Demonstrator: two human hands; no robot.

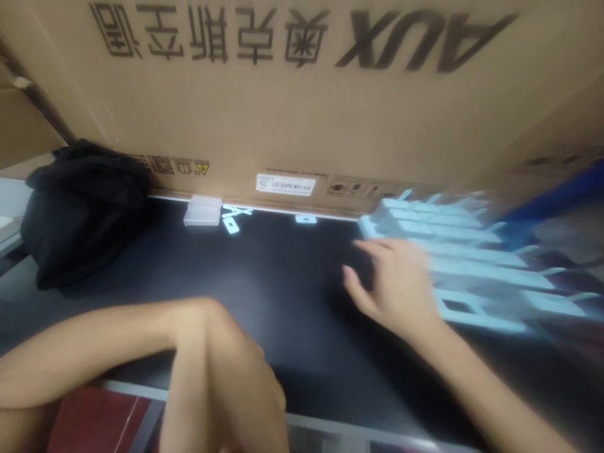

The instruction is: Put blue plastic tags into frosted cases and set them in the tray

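My right hand (401,283) is over the right side of the black tabletop, thumb and fingers apart, with nothing visible between them. It is beside a row of pale blue plastic parts (476,267), smeared by motion. I cannot tell whether the hand touches them. A flat pale blue frame (479,311) with a square opening lies close to my right wrist. My left hand (231,377) bends sharply down at the wrist near the table's front edge. Its fingers are mostly hidden, so whether it holds anything does not show.
A large cardboard box (292,113) with upside-down printing stands along the back. Small pale blue pieces (231,224) lie beside a clear plastic box (204,211); another small piece (306,219) lies farther right. A black cloth or bag (89,207) is bunched at the left.
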